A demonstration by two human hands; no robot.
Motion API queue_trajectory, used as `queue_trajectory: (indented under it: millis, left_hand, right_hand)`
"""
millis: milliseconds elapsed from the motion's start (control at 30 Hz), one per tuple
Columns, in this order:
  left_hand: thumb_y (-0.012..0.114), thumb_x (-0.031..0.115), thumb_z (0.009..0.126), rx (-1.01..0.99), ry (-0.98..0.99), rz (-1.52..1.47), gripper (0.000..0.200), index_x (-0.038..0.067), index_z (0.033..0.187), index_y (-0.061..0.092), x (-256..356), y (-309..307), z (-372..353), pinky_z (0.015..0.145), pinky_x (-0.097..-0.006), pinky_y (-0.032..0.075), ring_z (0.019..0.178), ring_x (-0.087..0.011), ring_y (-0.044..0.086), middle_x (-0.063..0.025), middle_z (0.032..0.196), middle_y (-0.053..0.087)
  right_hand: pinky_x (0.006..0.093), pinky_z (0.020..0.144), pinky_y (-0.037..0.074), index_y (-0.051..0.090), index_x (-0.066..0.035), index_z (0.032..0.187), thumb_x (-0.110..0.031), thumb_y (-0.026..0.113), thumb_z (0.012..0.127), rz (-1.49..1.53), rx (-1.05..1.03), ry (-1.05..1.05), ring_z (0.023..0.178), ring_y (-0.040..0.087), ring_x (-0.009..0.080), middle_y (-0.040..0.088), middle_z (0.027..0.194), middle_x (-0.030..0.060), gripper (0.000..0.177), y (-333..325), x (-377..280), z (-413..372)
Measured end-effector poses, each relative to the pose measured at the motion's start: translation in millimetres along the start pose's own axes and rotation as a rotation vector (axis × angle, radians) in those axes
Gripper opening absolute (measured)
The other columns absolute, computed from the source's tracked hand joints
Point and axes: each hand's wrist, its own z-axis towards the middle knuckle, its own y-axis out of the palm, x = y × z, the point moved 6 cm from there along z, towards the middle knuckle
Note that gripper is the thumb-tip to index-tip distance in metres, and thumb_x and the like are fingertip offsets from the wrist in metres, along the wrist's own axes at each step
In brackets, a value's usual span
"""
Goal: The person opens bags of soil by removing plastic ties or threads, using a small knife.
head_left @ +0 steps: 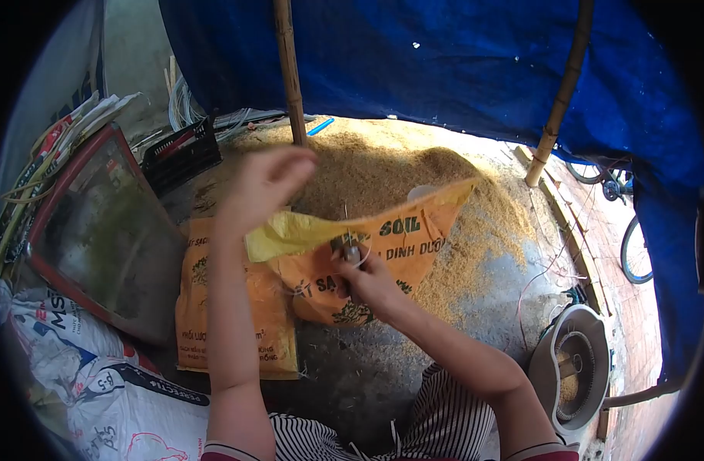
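Note:
An orange bag printed with "SOIL" hangs in front of me, its top edge gathered near the middle, with a yellow flap at the left. My right hand is closed round a metallic tool at the bag's face; a thin white string loops beside it. Raised above the bag's left part, my left hand is blurred, its fingers curled, apart from the bag. Another orange bag lies flat on the floor to the left, partly behind my left forearm.
Grainy tan material is heaped behind the bags. A grey basin sits at the right. Printed white sacks and a red-framed panel stand left, near a black crate. Bamboo poles rise before a blue tarp.

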Motion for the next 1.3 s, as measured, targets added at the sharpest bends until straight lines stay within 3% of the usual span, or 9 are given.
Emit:
queue_trajectory:
  millis: [67,233,400,633,700,833,900,1167,1300]
  left_hand:
    - [0.051,0.022,0.095,-0.304,-0.030,0.014,0.030,0.002,0.117,0.060,-26,53,9,0.078,-0.0270,0.050,0.090,-0.0158,0.064,-0.0117,0.108,0.065]
    - [0.034,0.033,0.100,-0.588,-0.317,-0.289,0.043,0.006,0.129,0.050,-22,98,11,0.073,-0.0293,0.051,0.091,-0.0204,0.064,-0.0130,0.114,0.063]
    - [0.034,0.048,0.098,-0.770,-0.398,-0.400,0.054,0.007,0.115,0.064,-34,123,2,0.065,-0.0260,0.048,0.071,-0.0124,0.058,-0.0075,0.088,0.066]
    - [0.046,0.039,0.096,-0.794,-0.206,-0.245,0.042,0.005,0.101,0.070,-21,90,4,0.060,-0.0261,0.044,0.069,-0.0078,0.053,0.0009,0.075,0.057]
    - [0.053,0.024,0.094,-0.764,-0.190,-0.193,0.028,0.002,0.105,0.067,-14,86,3,0.077,-0.0287,0.048,0.083,-0.0169,0.062,-0.0072,0.094,0.069]
    - [0.054,0.015,0.091,-0.627,-0.015,-0.376,0.029,0.003,0.117,0.061,-4,113,-8,0.078,-0.0304,0.048,0.093,-0.0187,0.061,-0.0109,0.102,0.065]
    - [0.052,0.008,0.089,-0.937,-0.067,-0.198,0.036,0.002,0.124,0.054,-4,128,-22,0.085,-0.0324,0.047,0.104,-0.0221,0.060,-0.0161,0.114,0.062]
    - [0.062,0.008,0.081,-0.836,0.075,-0.155,0.031,-0.005,0.108,0.060,26,100,-30,0.075,-0.0335,0.052,0.089,-0.0237,0.065,-0.0176,0.095,0.065]
    - [0.065,0.007,0.078,-0.793,0.009,-0.112,0.022,-0.007,0.095,0.062,23,100,-28,0.072,-0.0321,0.053,0.082,-0.0218,0.066,-0.0150,0.087,0.066]
  right_hand:
    - [0.0221,0.050,0.041,0.053,-0.009,0.097,-0.014,0.057,0.090,-0.017,-0.089,-0.035,0.059,0.053,0.0079,0.054,0.072,-0.0011,0.009,-4,4,-7]
    - [0.0235,0.059,0.042,0.054,-0.004,0.098,-0.006,0.055,0.088,-0.089,-0.075,-0.152,0.065,0.050,0.0076,0.055,0.077,0.0004,0.010,-15,5,-11]
    - [0.0216,0.060,0.041,0.055,-0.004,0.097,-0.006,0.056,0.088,-0.173,-0.118,-0.255,0.068,0.048,0.0051,0.054,0.078,-0.0011,0.009,-15,6,-12]
    - [0.0208,0.061,0.040,0.056,-0.004,0.097,-0.006,0.056,0.088,-0.185,-0.054,-0.336,0.068,0.045,0.0035,0.053,0.078,-0.0031,0.010,-16,4,-12]
    - [0.0207,0.062,0.041,0.056,-0.004,0.097,-0.007,0.056,0.088,-0.208,-0.039,-0.337,0.069,0.045,0.0035,0.053,0.079,-0.0033,0.009,-16,5,-14]
    - [0.0232,0.071,0.044,0.056,-0.004,0.105,-0.004,0.055,0.088,-0.196,-0.028,-0.375,0.082,0.051,0.0080,0.057,0.090,0.0009,0.017,-15,6,-25]
    - [0.0245,0.075,0.045,0.056,-0.003,0.108,-0.003,0.056,0.087,-0.254,-0.003,-0.404,0.088,0.053,0.0101,0.058,0.094,0.0029,0.020,-17,6,-30]
    - [0.0305,0.088,0.045,0.049,-0.002,0.118,0.006,0.054,0.082,-0.331,-0.068,-0.636,0.104,0.054,0.0146,0.058,0.110,0.0059,0.037,-34,34,-18]
    - [0.0301,0.082,0.046,0.057,-0.001,0.106,0.006,0.051,0.081,-0.258,-0.026,-0.466,0.094,0.057,0.0173,0.061,0.098,0.0089,0.026,-34,37,-13]
